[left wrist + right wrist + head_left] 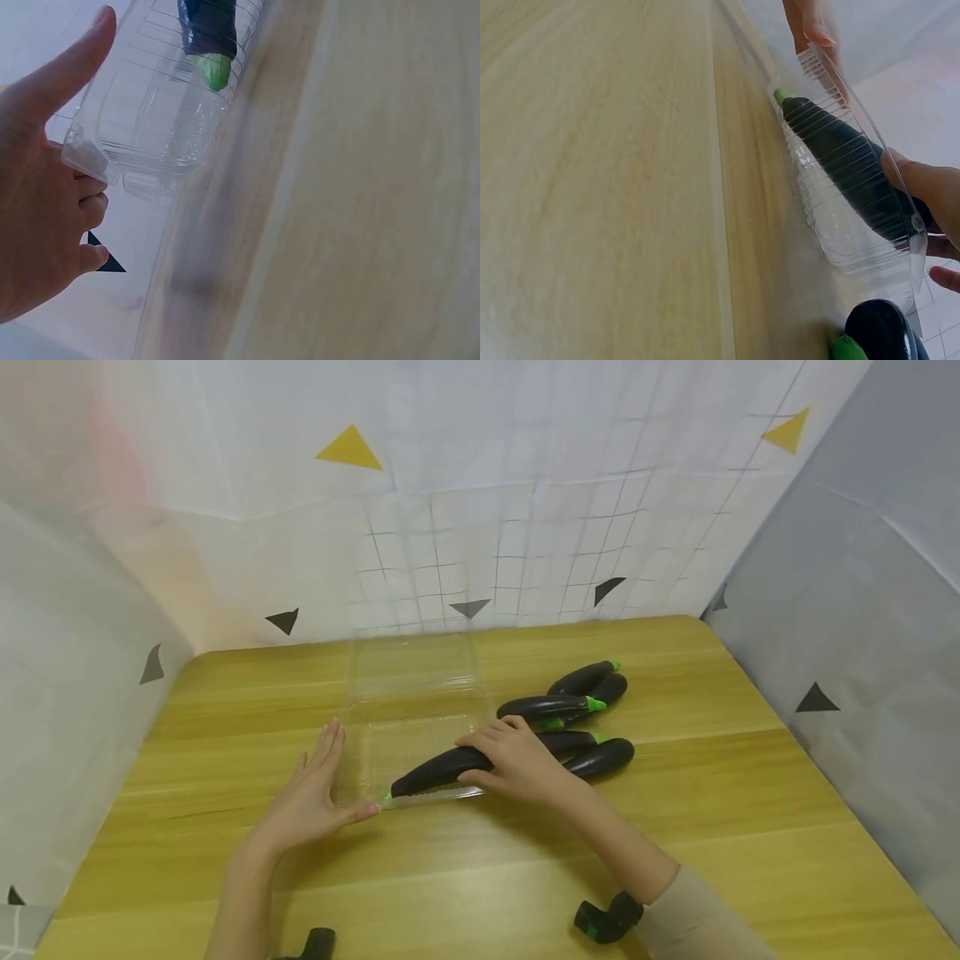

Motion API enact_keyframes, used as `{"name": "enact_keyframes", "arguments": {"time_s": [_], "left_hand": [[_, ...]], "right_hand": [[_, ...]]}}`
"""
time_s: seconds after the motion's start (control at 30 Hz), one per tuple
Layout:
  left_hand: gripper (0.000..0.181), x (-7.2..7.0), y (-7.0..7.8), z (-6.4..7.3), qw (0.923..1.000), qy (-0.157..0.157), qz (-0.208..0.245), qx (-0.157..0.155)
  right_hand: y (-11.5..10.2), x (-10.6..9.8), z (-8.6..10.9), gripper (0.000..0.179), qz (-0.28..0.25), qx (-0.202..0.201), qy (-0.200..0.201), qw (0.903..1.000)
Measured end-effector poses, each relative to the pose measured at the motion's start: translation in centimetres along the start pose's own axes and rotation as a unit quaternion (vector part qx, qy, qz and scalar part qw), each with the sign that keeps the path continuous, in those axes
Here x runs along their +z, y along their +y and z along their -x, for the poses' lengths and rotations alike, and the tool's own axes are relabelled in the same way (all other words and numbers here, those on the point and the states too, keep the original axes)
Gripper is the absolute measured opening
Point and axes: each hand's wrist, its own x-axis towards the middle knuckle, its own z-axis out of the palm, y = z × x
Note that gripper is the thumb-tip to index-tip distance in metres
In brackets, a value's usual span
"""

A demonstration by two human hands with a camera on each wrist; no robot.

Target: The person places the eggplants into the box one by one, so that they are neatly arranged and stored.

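Note:
A clear plastic clamshell box (365,743) lies on the table with its lid folded back toward the wall. My right hand (517,764) grips a dark purple eggplant (431,774) by its thicker end. In the right wrist view, this eggplant (832,150) is seen through the box's clear ribbed front wall, slanting inside, its green stem toward the left-hand end. My left hand (311,802) is at the box's left front corner, fingers straight along the left side and thumb stretched along the front. In the left wrist view, the thumb (67,71) stands apart from the other fingers.
Several more eggplants (551,707) lie in a loose group right of the box, two of them (602,760) close beyond my right hand. The wooden table (465,893) meets white sheeting (225,552) at the back. Black devices (609,918) are on both wrists.

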Motion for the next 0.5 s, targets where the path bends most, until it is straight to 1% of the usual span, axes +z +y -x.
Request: {"name": "enact_keyframes", "arguments": {"time_s": [0.13, 0.27, 0.37, 0.5], "left_hand": [[0.121, 0.05, 0.0, -0.01, 1.0, 0.0, -0.003, 0.0], [0.122, 0.04, 0.0, -0.09, 1.0, -0.001, -0.006, -0.002], [0.122, -0.01, 0.05, -0.08, 1.0, -0.002, -0.006, -0.002], [0.121, -0.04, 0.17, 0.0, 1.0, -0.004, -0.001, -0.002]], "right_hand": [[-0.1, -0.22, 0.06, 0.047, -0.003, 0.005, -0.01, 0.9999], [0.0, -0.29, 0.16, 0.043, 0.005, 0.003, -0.015, 0.9999], [0.17, -0.29, 0.27, 0.039, 0.011, -0.001, -0.006, 0.9999], [0.39, -0.36, 0.55, 0.038, 0.004, -0.005, 0.012, 0.9999]]}}
